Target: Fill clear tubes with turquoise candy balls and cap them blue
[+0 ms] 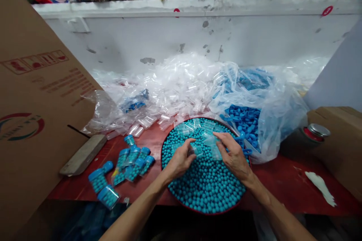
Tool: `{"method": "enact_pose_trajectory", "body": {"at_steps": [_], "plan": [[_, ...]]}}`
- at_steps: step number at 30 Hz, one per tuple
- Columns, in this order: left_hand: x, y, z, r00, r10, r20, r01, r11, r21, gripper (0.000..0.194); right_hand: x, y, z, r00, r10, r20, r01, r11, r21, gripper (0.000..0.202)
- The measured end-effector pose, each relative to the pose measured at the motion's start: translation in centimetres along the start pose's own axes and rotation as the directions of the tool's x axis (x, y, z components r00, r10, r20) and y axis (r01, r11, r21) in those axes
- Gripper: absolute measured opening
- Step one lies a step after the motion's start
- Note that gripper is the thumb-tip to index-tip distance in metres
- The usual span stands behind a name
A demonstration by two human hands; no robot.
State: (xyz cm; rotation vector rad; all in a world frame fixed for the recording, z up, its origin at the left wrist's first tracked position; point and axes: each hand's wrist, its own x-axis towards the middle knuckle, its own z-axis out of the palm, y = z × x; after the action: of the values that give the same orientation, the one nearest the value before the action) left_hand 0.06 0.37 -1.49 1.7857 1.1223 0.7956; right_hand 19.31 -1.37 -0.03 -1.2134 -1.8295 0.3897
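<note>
A round red-rimmed tray [161,149] full of small turquoise beads [209,188] lies before me. Over its left middle, my left hand [181,161] has its fingers curled around a clear plastic tube [198,152]. My right hand [234,157] is at the tray's right side, thumb and fingers bent at another clear tube [216,153]. A further clear piece [209,140] touches its fingertips. More clear tubes [185,128] lie on the beads at the back. Left of the tray are several bead-filled tubes with blue caps [132,155].
Behind the tray is a heap of empty clear tubes [181,82]. A plastic bag of blue caps [244,120] stands back right. A cardboard box [42,94] and a grey block [83,155] are left; a lidded jar [318,132] and another box [339,139] are right.
</note>
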Motion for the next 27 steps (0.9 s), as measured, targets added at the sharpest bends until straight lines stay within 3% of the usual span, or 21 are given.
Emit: {"method": "enact_pose_trajectory", "body": {"at_steps": [2, 5, 9, 11, 13, 15, 17, 19, 21, 23, 25, 27], "plan": [[-0.3, 0.8, 0.2, 0.999, 0.040, 0.018, -0.042, 0.990, 0.135, 0.049, 0.4, -0.6, 0.5, 0.994, -0.025, 0.106, 0.024, 1.000, 0.012, 0.033], [-0.2, 1.7, 0.2, 0.999, 0.032, -0.024, -0.030, 0.995, 0.092, 0.047, 0.0, -0.9, 1.4, 0.969, -0.054, 0.241, 0.039, 0.997, 0.065, 0.034], [-0.2, 1.8, 0.8, 0.991, -0.002, -0.134, -0.013, 0.994, -0.110, 0.041, -1.8, -1.0, 2.5, 0.980, 0.031, 0.196, -0.058, 0.989, 0.135, 0.032], [-0.7, 1.4, 1.7, 0.982, 0.068, -0.175, -0.072, 0.997, -0.017, 0.039, -2.7, -0.8, 2.9, 0.974, 0.080, 0.210, -0.117, 0.978, 0.170, 0.030], [-1.4, 1.1, 2.8, 0.977, 0.199, -0.083, -0.179, 0.963, 0.202, 0.039, -3.4, -0.4, 3.1, 0.964, 0.132, 0.230, -0.178, 0.965, 0.193, 0.028], [-2.2, 0.7, 3.8, 0.956, 0.275, 0.099, -0.292, 0.883, 0.369, 0.045, -3.9, 0.2, 3.1, 0.949, 0.174, 0.262, -0.228, 0.955, 0.192, 0.026], [-2.8, 0.3, 4.7, 0.938, 0.275, 0.213, -0.343, 0.834, 0.433, 0.055, -4.1, 0.8, 2.9, 0.930, 0.187, 0.317, -0.251, 0.953, 0.172, 0.023], [-3.1, -0.1, 5.2, 0.941, 0.245, 0.233, -0.327, 0.832, 0.447, 0.063, -4.2, 1.2, 2.6, 0.916, 0.179, 0.359, -0.250, 0.955, 0.161, 0.021], [-3.3, -0.6, 5.5, 0.954, 0.223, 0.199, -0.291, 0.848, 0.444, 0.070, -4.1, 1.3, 2.3, 0.904, 0.195, 0.380, -0.274, 0.947, 0.166, 0.020], [-3.2, -1.1, 5.6, 0.976, 0.205, 0.078, -0.218, 0.856, 0.469, 0.071, -4.0, 1.3, 2.1, 0.898, 0.233, 0.374, -0.312, 0.935, 0.168, 0.019], [-3.2, -1.5, 5.4, 0.981, 0.185, -0.057, -0.126, 0.834, 0.538, 0.064, -3.9, 1.2, 2.0, 0.898, 0.255, 0.359, -0.328, 0.931, 0.160, 0.018], [-3.1, -1.8, 5.2, 0.978, 0.182, -0.101, -0.083, 0.785, 0.614, 0.053, -3.7, 1.1, 2.1, 0.902, 0.236, 0.361, -0.306, 0.941, 0.148, 0.018]]}}
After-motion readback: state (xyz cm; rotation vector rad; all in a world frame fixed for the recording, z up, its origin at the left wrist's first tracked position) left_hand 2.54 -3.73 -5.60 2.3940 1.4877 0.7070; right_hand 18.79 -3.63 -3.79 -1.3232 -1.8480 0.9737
